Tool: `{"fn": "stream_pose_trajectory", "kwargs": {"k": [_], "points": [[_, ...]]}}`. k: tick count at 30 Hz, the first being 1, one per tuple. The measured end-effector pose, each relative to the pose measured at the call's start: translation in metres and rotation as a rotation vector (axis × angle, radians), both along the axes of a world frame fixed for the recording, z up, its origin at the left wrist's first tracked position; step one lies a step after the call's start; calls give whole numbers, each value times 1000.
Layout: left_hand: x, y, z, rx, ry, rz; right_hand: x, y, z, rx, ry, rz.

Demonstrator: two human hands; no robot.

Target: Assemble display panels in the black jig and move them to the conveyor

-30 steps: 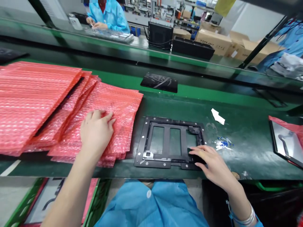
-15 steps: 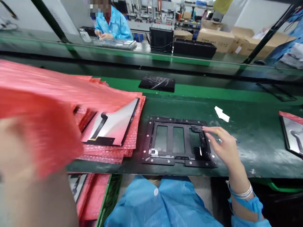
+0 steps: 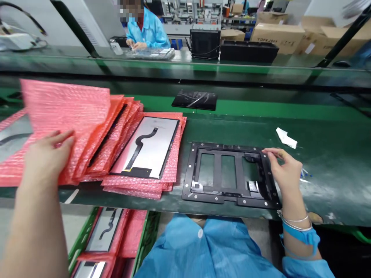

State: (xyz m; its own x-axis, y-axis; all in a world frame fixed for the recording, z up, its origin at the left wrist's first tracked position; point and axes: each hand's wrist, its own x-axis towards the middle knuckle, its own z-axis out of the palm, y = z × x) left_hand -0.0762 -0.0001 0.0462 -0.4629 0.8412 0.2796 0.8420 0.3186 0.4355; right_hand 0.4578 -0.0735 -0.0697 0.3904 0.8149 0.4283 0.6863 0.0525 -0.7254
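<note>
My left hand point(image 3: 48, 156) is at the left, fingers bent against a pink bubble-wrap sheet point(image 3: 66, 106) that it grips by its lower part. Beneath and beside that sheet lie more pink bubble-wrap sleeves point(image 3: 101, 156) in an overlapping stack. A display panel point(image 3: 156, 141) with a black ribbon cable lies face down on bubble wrap to their right. My right hand point(image 3: 285, 168) pinches the upper right corner of a black frame point(image 3: 188, 179), which lies flat on the bench. The frame has cross bars and round metal dots along its border.
The green bench point(image 3: 232, 129) carries a dark glossy panel point(image 3: 194, 100) at the back and a folded white paper piece point(image 3: 286, 138) on the right. A green crate point(image 3: 146, 239) below holds wrapped panels. Across the bench, a person point(image 3: 153, 29) in blue works.
My left hand has lowered the bubble-wrap sheet onto the left side, uncovering the display panel. My right hand's fingers have closed together at the frame's corner. The view has shifted slightly left.
</note>
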Motion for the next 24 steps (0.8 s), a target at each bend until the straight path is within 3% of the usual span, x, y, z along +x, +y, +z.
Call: {"fn": "stream_pose_trajectory", "kwargs": {"k": [5, 8, 10, 11, 13, 16, 19, 24], "points": [[10, 3, 3, -225, 22, 109, 0, -1, 0, -14, 37, -14], [34, -6, 7, -44, 120, 86, 0, -1, 0, -14, 41, -29], [59, -14, 5, 134, 225, -18, 0, -1, 0, -15, 46, -23], [73, -16, 2, 129, 282, -91, 0, -1, -1, -16, 48, -19], [100, -18, -5, -95, 389, -204, 1, -1, -2, -17, 50, -18], [130, -13, -18, -431, 480, -223, 1, -1, -2, -18, 44, -23], [141, -5, -24, -494, 503, -178, 1, -2, -1, -25, 30, -18], [140, 6, -18, -562, 490, -173, 0, -3, 3, -20, 22, -15]]}}
